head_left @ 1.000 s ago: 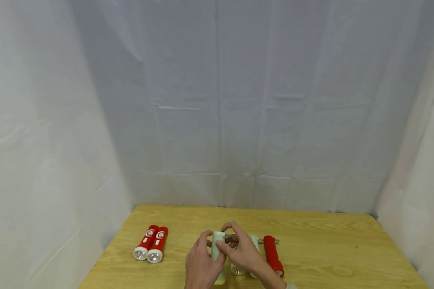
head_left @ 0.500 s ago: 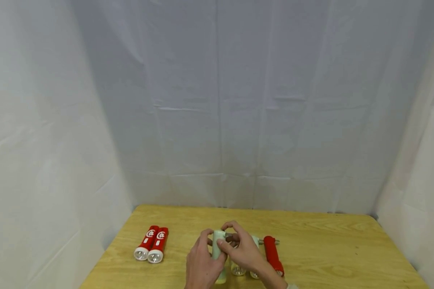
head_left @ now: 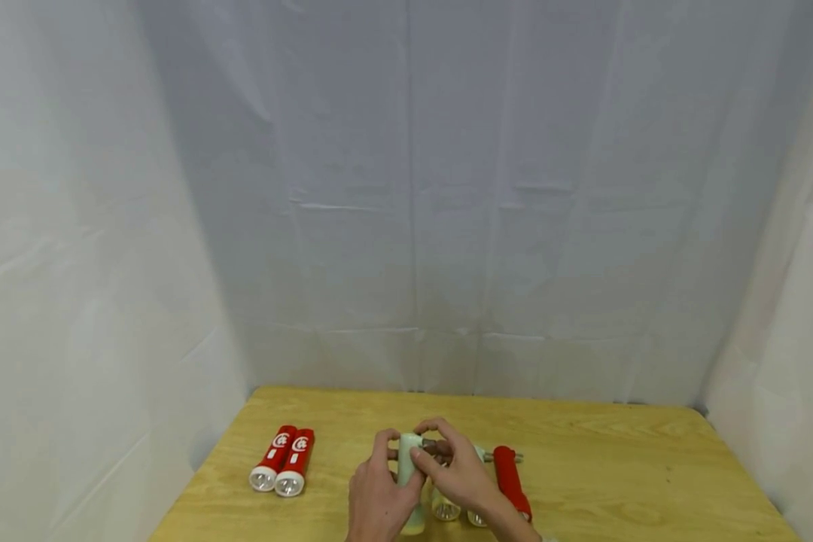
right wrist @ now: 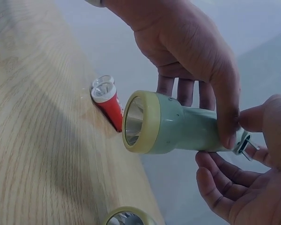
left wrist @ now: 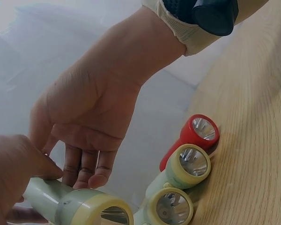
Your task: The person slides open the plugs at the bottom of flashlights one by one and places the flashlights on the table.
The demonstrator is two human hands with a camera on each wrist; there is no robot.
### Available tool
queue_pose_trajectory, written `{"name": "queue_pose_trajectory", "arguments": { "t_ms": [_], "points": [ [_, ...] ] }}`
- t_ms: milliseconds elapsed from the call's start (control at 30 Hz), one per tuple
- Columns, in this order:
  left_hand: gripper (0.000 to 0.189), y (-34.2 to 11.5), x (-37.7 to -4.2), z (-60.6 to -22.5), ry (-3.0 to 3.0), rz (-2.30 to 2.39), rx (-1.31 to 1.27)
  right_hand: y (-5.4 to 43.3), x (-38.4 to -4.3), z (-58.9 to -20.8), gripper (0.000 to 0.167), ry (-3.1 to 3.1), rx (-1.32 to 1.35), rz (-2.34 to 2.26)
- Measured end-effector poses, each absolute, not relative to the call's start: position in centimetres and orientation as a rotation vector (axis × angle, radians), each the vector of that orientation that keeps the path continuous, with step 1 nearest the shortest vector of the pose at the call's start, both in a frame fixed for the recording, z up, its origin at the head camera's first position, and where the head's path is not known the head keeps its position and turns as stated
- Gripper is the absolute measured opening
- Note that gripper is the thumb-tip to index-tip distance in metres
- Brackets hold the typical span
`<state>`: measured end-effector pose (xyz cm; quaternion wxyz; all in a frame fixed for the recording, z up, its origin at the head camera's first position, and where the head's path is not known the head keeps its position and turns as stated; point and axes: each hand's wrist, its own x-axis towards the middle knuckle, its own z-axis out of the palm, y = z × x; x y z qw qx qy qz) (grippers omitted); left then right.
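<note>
A pale green flashlight (head_left: pixel 407 467) with a cream head ring is held up between both hands, its lens end toward the person. My left hand (head_left: pixel 378 497) grips its body, thumb along one side, as the right wrist view shows. Two metal plug prongs (right wrist: pixel 247 149) stick out near the tail end of the flashlight (right wrist: pixel 192 129). My right hand (head_left: pixel 467 478) has its thumb and curled fingers at that tail end, around the prongs. Just right of it lie two more pale green flashlights (left wrist: pixel 171 208), partly hidden by my right hand in the head view.
A red flashlight (head_left: pixel 510 478) lies at the right end of the row, with metal prongs (head_left: pixel 519 457) beside its tail. Two red flashlights (head_left: pixel 296 459) with white heads lie side by side on the left of the wooden table (head_left: pixel 616 467). White sheeting (head_left: pixel 352 226) surrounds the table.
</note>
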<state>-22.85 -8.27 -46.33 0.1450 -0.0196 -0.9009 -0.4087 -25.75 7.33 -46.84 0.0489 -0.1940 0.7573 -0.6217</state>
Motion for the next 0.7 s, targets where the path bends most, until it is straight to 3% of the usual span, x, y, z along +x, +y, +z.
{"name": "queue_pose_trajectory", "arguments": {
  "t_ms": [333,700],
  "points": [
    [0.051,-8.8,-23.4,-46.6,-2.609,-1.204,-0.026,8.0,-24.7,-46.5,0.049,2.218,-0.34,-2.023],
    [0.052,-9.5,-23.9,-46.7,-2.599,-1.192,0.011,6.8,-22.3,-47.8,0.043,2.345,-0.264,-1.961]
  ]
}}
